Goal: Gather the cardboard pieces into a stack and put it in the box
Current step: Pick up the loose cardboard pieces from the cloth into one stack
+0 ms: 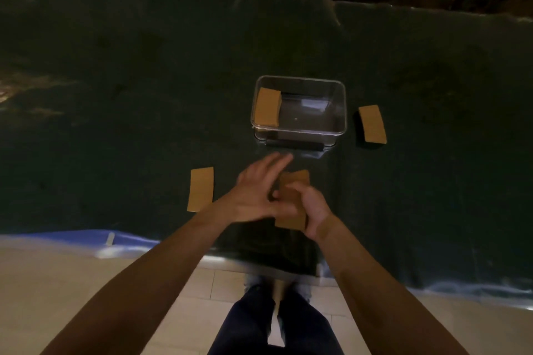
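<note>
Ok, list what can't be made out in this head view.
- Cardboard held in the hands: the right hand and left hand cover its middle, so whether it is one piece or several can't be told.
- Left hand: motion blur smears the fingers.
- Clear box: glare hides part of its floor; whether the cardboard inside lies flat or leans on the wall is unclear.
- Far background: too dark to identify.

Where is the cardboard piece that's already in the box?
In the head view, that cardboard piece leans against the left wall inside the clear box, beyond both hands.
</note>
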`<state>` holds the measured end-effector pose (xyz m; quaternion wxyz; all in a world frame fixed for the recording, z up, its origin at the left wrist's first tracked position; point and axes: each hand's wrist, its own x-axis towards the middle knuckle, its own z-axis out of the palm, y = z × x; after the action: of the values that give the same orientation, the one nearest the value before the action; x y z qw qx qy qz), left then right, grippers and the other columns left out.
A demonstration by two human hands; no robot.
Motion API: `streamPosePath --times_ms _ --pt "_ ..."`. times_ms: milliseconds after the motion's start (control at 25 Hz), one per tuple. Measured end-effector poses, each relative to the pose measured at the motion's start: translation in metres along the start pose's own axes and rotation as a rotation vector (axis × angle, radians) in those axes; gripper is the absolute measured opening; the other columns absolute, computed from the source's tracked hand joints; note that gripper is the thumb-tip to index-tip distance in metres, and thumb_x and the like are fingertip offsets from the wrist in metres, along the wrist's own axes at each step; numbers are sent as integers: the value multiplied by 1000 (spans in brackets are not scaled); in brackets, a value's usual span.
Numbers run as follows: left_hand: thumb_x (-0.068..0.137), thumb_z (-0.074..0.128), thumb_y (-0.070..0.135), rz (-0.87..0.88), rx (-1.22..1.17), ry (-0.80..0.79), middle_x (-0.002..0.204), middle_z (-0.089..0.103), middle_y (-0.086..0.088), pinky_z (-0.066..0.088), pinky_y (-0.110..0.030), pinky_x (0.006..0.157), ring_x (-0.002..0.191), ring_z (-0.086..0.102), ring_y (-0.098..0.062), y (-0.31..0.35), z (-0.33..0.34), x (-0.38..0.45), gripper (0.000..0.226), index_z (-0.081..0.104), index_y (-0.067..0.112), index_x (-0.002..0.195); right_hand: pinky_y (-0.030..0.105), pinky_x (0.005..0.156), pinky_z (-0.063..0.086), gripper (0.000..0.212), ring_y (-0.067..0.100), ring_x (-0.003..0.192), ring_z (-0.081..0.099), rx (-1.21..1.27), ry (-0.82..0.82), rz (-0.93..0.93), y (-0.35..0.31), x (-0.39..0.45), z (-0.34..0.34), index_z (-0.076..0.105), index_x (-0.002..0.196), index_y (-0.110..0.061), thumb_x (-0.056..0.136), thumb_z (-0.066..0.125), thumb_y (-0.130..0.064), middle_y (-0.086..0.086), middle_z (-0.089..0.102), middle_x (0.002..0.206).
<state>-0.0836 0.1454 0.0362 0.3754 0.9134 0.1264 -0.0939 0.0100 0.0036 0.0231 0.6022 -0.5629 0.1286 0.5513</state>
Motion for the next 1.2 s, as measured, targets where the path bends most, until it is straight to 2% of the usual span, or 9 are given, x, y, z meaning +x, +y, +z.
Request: streamPosePath --times_ms 120,200,240,320,480,840,960,1080,1200 --pt "92 39 66 -483 -51 312 163 20 -6 23 -53 117 147 21 -31 -74 -28 -3 75 18 33 156 40 61 59 32 27 62 67 104 12 -5 1 1 4 58 125 -26 95 52 -17 14 72 78" --pt "99 46 45 -749 110 202 163 14 -8 31 -57 112 145 22 -36 -119 -41 -10 69 14 25 158 40 60 59 31 26 61 66 108 1 5 4 2 7 59 123 -27 95 52 -16 12 71 74" --pt "99 49 37 -788 167 105 164 11 -7 33 -59 111 145 21 -38 -132 -41 -12 70 12 23 158 40 61 59 31 25 62 66 103 -2 13 5 2 9 59 122 -28 95 53 -16 12 71 76" --pt "98 54 31 -752 261 25 162 14 -8 39 -59 107 143 21 -38 -142 -37 -12 69 19 21 156 41 65 59 30 25 65 66 87 1 27 7 2 14 59 123 -29 95 54 -17 13 70 82" --pt "93 63 24 -716 320 98 145 31 -14 50 -57 96 132 37 -38 -141 -33 -7 58 40 14 145 43 70 58 32 26 68 66 70 9 38 8 5 19 58 125 -29 95 54 -18 14 68 88" --pt "97 56 13 -748 167 143 135 42 -20 45 -45 102 117 54 -40 -138 -45 -8 31 59 9 128 42 68 60 29 24 68 68 30 47 35 2 -3 19 60 121 -32 94 57 -22 13 70 90" --pt "99 56 15 -561 15 10 120 64 -10 48 -36 88 112 61 -28 -117 -68 -6 20 68 14 115 42 70 59 28 24 70 67 -45 65 -3 -6 -9 18 60 122 -33 95 59 -26 13 69 96" --pt "94 64 18 -377 -296 -142 95 75 6 51 -23 67 85 69 -6 -72 -85 -7 13 71 28 99 43 78 57 40 24 79 65 -182 45 -66 -17 -19 20 58 128 -35 89 67 -40 11 68 107" --pt "89 70 16 -259 -531 -115 83 76 6 53 -17 62 73 68 -4 -25 -82 -1 14 75 19 102 47 88 55 47 28 103 65 -244 -54 -45 -21 -31 27 57 123 -38 82 66 -59 10 66 121"
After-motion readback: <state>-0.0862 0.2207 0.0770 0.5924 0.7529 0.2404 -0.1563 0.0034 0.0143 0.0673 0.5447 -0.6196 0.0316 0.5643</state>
